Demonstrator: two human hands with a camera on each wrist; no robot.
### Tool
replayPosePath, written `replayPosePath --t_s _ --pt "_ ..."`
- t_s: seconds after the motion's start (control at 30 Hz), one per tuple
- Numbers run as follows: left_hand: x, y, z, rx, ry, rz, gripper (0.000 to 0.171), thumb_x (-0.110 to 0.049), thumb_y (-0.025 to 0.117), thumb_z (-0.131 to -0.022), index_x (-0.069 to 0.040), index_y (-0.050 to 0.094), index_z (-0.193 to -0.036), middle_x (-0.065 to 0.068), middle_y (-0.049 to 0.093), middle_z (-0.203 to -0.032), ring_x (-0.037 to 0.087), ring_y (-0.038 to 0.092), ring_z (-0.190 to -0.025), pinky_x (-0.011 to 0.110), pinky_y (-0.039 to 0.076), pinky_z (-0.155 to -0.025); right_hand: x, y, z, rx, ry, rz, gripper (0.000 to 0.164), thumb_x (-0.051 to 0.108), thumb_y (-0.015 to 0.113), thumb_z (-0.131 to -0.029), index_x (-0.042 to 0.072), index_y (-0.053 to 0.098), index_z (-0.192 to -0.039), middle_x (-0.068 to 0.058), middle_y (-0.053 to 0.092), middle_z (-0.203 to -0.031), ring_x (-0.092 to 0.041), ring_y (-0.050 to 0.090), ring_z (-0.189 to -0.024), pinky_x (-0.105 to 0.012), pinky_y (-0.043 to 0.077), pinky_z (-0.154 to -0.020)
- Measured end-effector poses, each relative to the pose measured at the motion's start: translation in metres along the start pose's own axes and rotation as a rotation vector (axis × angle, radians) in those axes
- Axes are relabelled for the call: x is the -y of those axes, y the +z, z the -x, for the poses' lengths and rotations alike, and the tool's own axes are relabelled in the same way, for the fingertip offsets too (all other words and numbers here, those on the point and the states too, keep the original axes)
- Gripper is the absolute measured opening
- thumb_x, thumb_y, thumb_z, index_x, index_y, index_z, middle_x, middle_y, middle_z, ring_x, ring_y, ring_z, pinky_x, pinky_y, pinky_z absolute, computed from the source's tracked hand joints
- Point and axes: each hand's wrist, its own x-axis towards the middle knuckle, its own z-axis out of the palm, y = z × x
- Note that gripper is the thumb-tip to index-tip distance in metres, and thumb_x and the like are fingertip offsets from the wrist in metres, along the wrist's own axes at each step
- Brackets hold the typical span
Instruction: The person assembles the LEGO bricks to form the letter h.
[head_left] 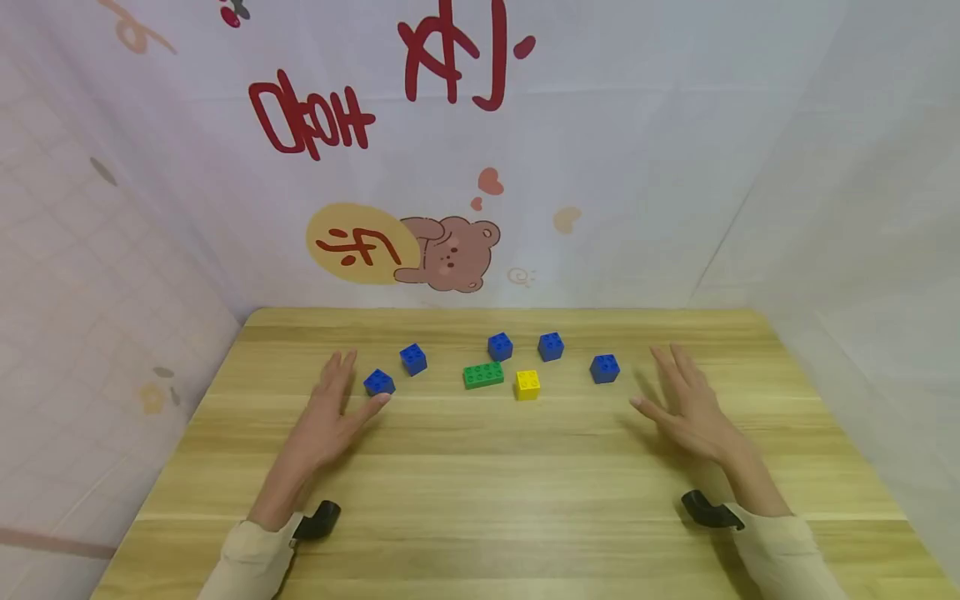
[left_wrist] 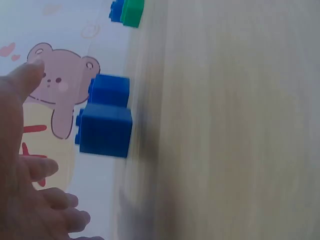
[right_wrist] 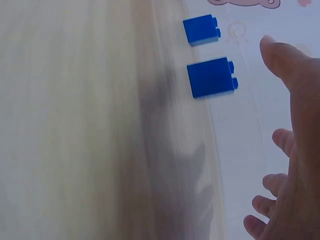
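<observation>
My left hand (head_left: 326, 425) hovers over the left side of the table, fingers spread, holding nothing. Its thumb tip overlaps the lower edge of a blue block (head_left: 379, 382) in the head view. A second blue block (head_left: 413, 359) sits just beyond that one. On the right, my right hand (head_left: 693, 417) is likewise spread, with a blue block (head_left: 604, 368) off its thumb side. Between the hands lie a long green block (head_left: 483, 375), a yellow block (head_left: 527, 385) and two more blue blocks, one behind the green (head_left: 500, 347), one behind the yellow (head_left: 551, 346).
The wooden table (head_left: 480, 492) meets a white printed curtain (head_left: 622, 167) at its back edge, with a cartoon bear on it. Curtains also hang along both sides. A black band piece (head_left: 318, 521) sits at the left wrist, another (head_left: 711, 510) at the right.
</observation>
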Motion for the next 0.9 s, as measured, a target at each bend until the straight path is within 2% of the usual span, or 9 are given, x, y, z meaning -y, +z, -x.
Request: replayPosePath --t_s 0.13,0.27,0.33,0.5,0.63,0.77,0.87,0.9 --pt "-0.004 0.006 -0.002 -0.005 -0.023 0.112 0.096 -0.064 0.058 -0.097 -0.02 0.008 -0.167 0.018 0.007 -0.173 0.046 0.012 -0.157 0.071 0.019 -0.122 0.003 0.005 -0.004 0.017 -0.003 -0.084 0.09 0.045 0.065 -0.1 0.025 0.008 -0.167 -0.02 -0.006 -0.172 -0.059 -0.002 -0.153 -0.088 0.009 -0.109" --pt "-0.008 0.01 -0.004 -0.035 -0.048 0.205 0.093 -0.061 0.063 -0.096 -0.019 0.018 -0.166 0.018 0.022 -0.17 0.042 0.024 -0.156 0.064 0.025 -0.124 0.007 0.01 -0.012 0.03 -0.029 -0.161 0.089 0.041 0.066 -0.1 0.02 0.009 -0.167 -0.022 -0.003 -0.172 -0.055 -0.001 -0.155 -0.084 0.01 -0.113" --pt "-0.008 0.011 -0.004 -0.055 -0.058 0.249 0.09 -0.056 0.066 -0.096 -0.016 0.023 -0.164 0.018 0.029 -0.168 0.04 0.029 -0.154 0.06 0.028 -0.125 0.009 0.014 -0.016 0.031 -0.034 -0.184 0.089 0.042 0.065 -0.101 0.019 0.01 -0.166 -0.023 0.003 -0.171 -0.055 0.008 -0.154 -0.082 0.014 -0.114" --pt "-0.009 0.015 -0.008 -0.098 -0.081 0.354 0.081 -0.044 0.071 -0.096 -0.011 0.034 -0.16 0.019 0.045 -0.159 0.035 0.043 -0.148 0.049 0.037 -0.122 0.012 0.024 -0.025 0.015 0.002 -0.241 0.088 0.045 0.065 -0.1 0.015 0.015 -0.166 -0.022 0.025 -0.167 -0.053 0.035 -0.145 -0.073 0.034 -0.113" --pt "-0.01 0.018 -0.012 -0.117 -0.096 0.389 0.073 -0.032 0.074 -0.096 -0.009 0.04 -0.156 0.019 0.054 -0.151 0.035 0.052 -0.141 0.048 0.044 -0.118 0.011 0.03 -0.029 -0.018 0.019 -0.305 0.084 0.041 0.068 -0.099 0.01 0.022 -0.163 -0.024 0.036 -0.162 -0.051 0.044 -0.141 -0.066 0.043 -0.111" --pt "-0.009 0.019 -0.014 -0.125 -0.116 0.397 0.067 -0.016 0.076 -0.094 -0.007 0.045 -0.153 0.021 0.056 -0.146 0.036 0.058 -0.133 0.047 0.049 -0.113 0.008 0.036 -0.034 -0.032 0.035 -0.389 0.079 0.036 0.069 -0.099 0.012 0.027 -0.162 -0.024 0.041 -0.158 -0.05 0.046 -0.139 -0.064 0.042 -0.113" --pt "-0.009 0.019 -0.015 -0.121 -0.132 0.409 0.063 -0.01 0.076 -0.093 -0.007 0.049 -0.15 0.02 0.057 -0.143 0.035 0.06 -0.13 0.038 0.054 -0.107 0.006 0.038 -0.037 -0.038 0.037 -0.429 0.076 0.033 0.069 -0.1 0.015 0.029 -0.162 -0.022 0.044 -0.158 -0.047 0.047 -0.14 -0.063 0.04 -0.115" --pt "-0.009 0.019 -0.015 -0.121 -0.134 0.413 0.062 -0.009 0.076 -0.093 -0.006 0.05 -0.148 0.02 0.058 -0.143 0.035 0.06 -0.129 0.035 0.054 -0.106 0.005 0.038 -0.038 -0.041 0.032 -0.43 0.074 0.032 0.069 -0.1 0.016 0.031 -0.162 -0.021 0.045 -0.157 -0.045 0.049 -0.139 -0.057 0.043 -0.116"
